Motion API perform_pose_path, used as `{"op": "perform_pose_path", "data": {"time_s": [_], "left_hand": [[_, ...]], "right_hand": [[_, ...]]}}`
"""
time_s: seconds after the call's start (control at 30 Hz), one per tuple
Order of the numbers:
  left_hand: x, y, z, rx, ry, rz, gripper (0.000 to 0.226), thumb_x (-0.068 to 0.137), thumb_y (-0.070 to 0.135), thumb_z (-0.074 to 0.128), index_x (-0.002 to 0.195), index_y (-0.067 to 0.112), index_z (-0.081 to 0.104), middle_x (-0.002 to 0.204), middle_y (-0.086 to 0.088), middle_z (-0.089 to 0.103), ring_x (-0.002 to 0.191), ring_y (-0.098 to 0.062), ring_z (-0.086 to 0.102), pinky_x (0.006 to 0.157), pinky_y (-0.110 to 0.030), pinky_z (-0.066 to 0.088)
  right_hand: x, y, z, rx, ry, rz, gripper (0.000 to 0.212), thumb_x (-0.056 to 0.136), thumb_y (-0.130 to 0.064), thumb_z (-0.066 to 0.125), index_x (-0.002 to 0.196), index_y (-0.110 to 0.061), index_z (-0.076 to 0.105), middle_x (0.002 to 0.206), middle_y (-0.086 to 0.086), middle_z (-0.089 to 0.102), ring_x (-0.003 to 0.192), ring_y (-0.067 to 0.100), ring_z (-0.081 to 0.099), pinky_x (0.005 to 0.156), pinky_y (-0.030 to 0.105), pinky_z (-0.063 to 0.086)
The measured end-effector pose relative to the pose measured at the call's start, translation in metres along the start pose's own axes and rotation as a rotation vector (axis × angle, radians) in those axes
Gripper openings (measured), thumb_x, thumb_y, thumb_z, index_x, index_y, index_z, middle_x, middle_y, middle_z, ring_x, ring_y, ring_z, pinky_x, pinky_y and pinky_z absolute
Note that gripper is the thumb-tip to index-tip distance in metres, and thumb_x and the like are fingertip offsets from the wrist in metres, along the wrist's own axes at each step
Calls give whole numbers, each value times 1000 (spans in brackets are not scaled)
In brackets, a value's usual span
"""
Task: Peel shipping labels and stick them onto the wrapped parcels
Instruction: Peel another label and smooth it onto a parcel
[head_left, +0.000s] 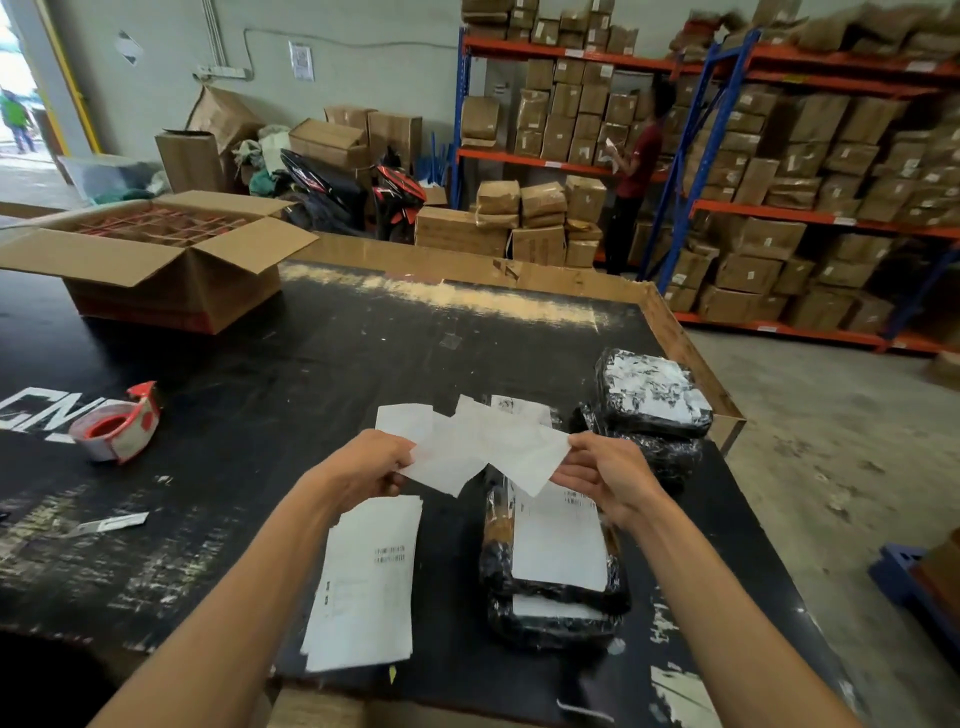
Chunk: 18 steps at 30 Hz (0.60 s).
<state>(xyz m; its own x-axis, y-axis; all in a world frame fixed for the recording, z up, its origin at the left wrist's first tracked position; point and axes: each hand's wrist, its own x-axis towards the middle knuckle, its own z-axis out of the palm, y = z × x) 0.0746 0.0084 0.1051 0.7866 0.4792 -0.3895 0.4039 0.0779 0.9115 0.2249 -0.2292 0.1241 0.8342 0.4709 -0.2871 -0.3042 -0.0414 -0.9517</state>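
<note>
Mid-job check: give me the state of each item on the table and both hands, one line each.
left hand: pinching white sheets
right hand: pinching white sheets
white sheets: held above table
label stack: flat on table
near parcel: labelled
far parcel: on another parcel
tape dispenser: idle
cardboard box: flaps open

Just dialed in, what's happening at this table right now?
A person is holding white label sheets above the black table, left hand pinching one end, right hand the other. Below lie a stack of labels and a black wrapped parcel already labelled, with more parcels behind. A tape dispenser sits off to the left.
</note>
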Motion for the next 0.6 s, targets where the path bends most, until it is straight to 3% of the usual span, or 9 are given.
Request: {"op": "perform_pose_path", "data": {"time_s": [0.1,0.2,0.27,0.37,0.43,0.53,0.6], "left_hand": [[25,6,3,66,156,-17,19,81,0,44,84,-1,63,67,-10,47,54,-16,41,48,-25,34],[55,12,3,97,326,12,10,85,9,47,82,2,54,70,-11,46,55,-18,40,46,-23,32],[75,12,-3,96,433,15,14,86,15,51,81,4,55,67,-10,46,56,-20,42,45,-23,31],[100,9,-15,51,544,-5,26,87,20,54,92,-3,64,74,-14,53,64,-28,49,47,-25,35],[111,5,-20,37,608,-53,31,90,19,53,101,-7,65,81,-18,57,65,-29,52,47,-26,37],[128,-3,-18,-71,543,-115,32,91,8,45,114,-7,62,81,-16,53,61,-23,47,44,-26,39],[135,-10,-14,-172,480,-163,32,93,5,44,120,-3,58,89,-13,53,66,-20,50,47,-26,43]], "right_hand": [[17,-9,-12,-38,39,-18,19,97,-8,55,94,7,66,79,19,75,68,27,74,62,33,62],[34,-20,-21,-68,59,-48,22,98,-5,47,80,-1,59,52,3,67,41,10,61,44,23,51],[46,-29,-28,-70,78,-71,28,99,-4,44,73,-7,52,45,-3,60,35,5,54,38,19,44],[63,-40,-38,-64,106,-103,22,99,-8,44,79,-9,54,75,10,75,64,20,71,49,26,53],[74,-43,-43,-77,148,-136,20,99,-11,44,81,-11,52,89,14,73,77,26,71,53,29,54],[88,-46,-45,-66,103,-168,17,100,-9,46,84,-8,52,97,16,73,83,28,71,64,35,56],[95,-46,-42,-50,42,-169,16,99,-6,45,85,-8,52,89,11,72,70,17,71,58,30,57]]}}
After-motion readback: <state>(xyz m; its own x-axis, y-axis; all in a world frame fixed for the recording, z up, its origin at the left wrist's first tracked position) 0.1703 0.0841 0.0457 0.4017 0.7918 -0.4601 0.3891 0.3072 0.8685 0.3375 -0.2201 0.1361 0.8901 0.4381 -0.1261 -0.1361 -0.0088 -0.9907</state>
